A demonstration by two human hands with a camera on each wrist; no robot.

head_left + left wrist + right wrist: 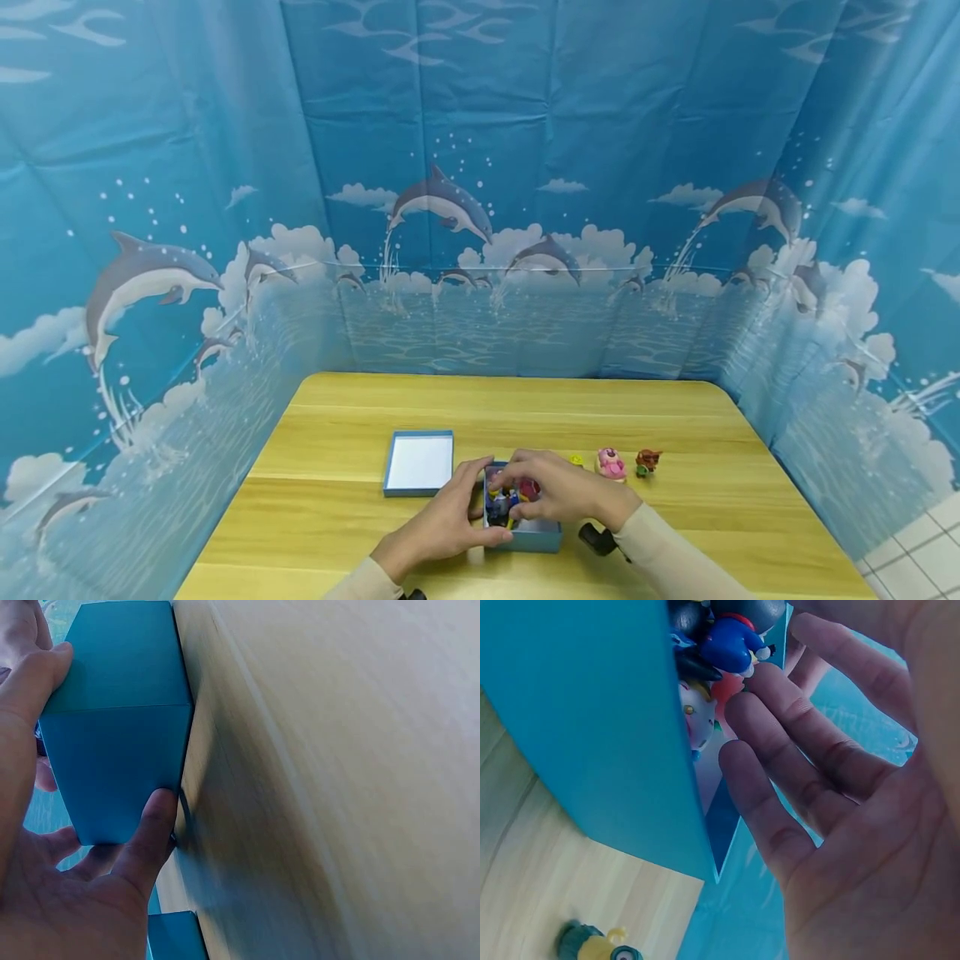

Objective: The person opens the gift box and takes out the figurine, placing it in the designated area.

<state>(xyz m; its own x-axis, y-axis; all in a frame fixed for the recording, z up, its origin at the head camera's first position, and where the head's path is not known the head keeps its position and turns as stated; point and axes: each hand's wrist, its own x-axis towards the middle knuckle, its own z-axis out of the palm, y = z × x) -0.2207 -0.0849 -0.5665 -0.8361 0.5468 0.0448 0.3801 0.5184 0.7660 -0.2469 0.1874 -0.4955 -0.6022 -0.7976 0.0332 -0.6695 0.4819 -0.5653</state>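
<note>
A blue box (536, 542) stands near the front of the table with several small toy figures inside. My left hand (450, 510) grips its left end, thumb along the near wall. In the left wrist view the thumb (150, 825) presses against the box's end (112, 772). My right hand (558, 487) reaches into the box from the right, index finger and thumb around a dark toy figure (499, 503). In the right wrist view a figure in blue clothes (727, 645) lies by its fingertips. A pale-faced figure (697, 716) sits beside it, partly hidden by the box wall.
A shallow blue lid (420, 462) with a white inside lies left of the box. To the right stand a pink bear figure (611, 465), a brown-and-green figure (647, 463) and a yellow one (576, 460). Dolphin-printed curtains (480, 325) surround the wooden table (315, 500).
</note>
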